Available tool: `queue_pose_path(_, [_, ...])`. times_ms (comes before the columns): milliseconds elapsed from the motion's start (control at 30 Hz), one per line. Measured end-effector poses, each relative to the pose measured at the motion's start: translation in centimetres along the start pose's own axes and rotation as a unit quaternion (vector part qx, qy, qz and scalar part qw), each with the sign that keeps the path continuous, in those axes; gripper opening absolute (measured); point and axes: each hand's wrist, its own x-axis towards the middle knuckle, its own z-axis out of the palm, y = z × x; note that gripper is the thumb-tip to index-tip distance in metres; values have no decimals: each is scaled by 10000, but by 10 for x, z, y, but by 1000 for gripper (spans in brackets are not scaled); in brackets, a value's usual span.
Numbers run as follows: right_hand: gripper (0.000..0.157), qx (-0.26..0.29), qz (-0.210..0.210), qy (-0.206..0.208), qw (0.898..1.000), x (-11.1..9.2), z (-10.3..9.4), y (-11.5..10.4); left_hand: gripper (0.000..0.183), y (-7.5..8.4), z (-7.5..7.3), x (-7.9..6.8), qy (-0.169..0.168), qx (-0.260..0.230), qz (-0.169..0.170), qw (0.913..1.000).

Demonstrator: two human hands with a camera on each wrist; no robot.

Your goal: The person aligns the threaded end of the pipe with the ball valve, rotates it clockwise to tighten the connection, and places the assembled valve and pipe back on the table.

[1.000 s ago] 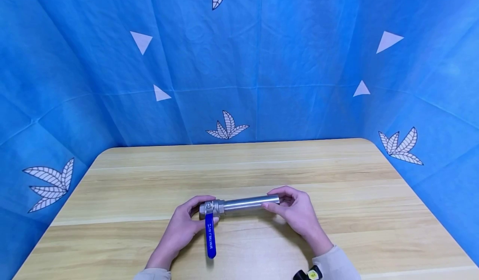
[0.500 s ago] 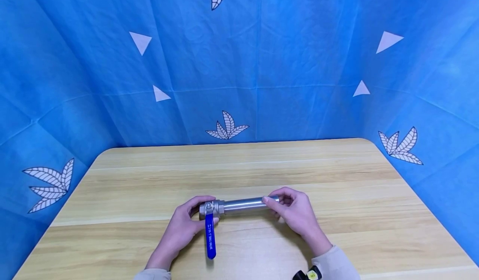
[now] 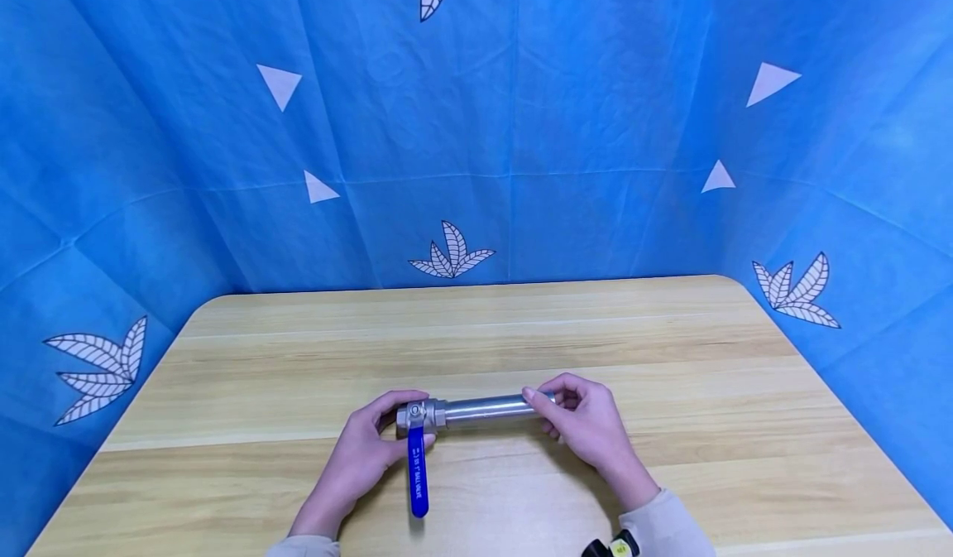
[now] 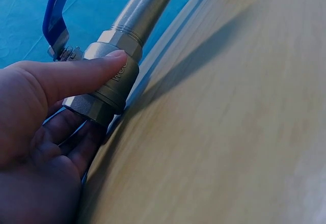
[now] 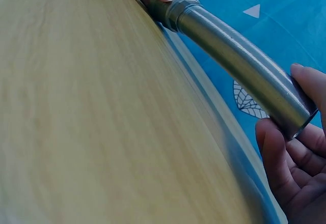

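Observation:
A steel ball valve (image 3: 424, 415) with a long blue lever (image 3: 419, 474) is joined end to end with a smooth metal pipe (image 3: 484, 408). My left hand (image 3: 365, 445) grips the valve body, thumb on the near side and fingers behind it; the left wrist view shows that thumb across the valve (image 4: 109, 89). At the pipe's right end, my right hand (image 3: 588, 424) holds the tube between thumb and fingers. In the right wrist view the pipe's open end (image 5: 300, 122) sits between thumb and fingers. The lever points toward the person.
A light wooden table (image 3: 476, 325) with rounded far corners lies under both hands. Blue cloth (image 3: 476, 127) printed with white leaves and triangles hangs behind it and along both sides. A black band with a yellow label (image 3: 620, 547) is at the right sleeve.
The right thumb has moved up and over the top of the pipe, and the right fingers have shifted around its end. The left hand and the valve stay almost still.

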Motion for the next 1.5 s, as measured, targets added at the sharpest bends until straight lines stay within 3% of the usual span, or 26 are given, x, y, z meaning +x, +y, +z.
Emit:
queue_pose_path(367, [38, -41, 70, -64, 9999, 0, 0, -1, 50, 0, 0, 0, 45, 28, -10, 10000])
queue_pose_path(700, [44, -268, -427, -587, 9970, -2, -2, -3, 51, -1, 0, 0, 27, -62, -23, 10000])
queue_pose_path(1000, [45, -128, -776, -518, 9956, 0, -1, 0, 49, -2, 1, 0, 17, -51, -4, 10000])
queue_pose_path(1167, [45, 113, -941, -699, 9930, 0, 0, 1, 50, -2, 1, 1, 19, -5, 3, 10000])
queue_pose_path(1300, [48, 267, -978, -823, 9914, -1, 1, 0, 50, -2, 1, 1, 19, 10, -27, 10000])
queue_pose_path(1500, [45, 199, -908, -646, 9936, -1, 1, -2, 49, -2, 1, 1, 20, 5, -42, 10000])
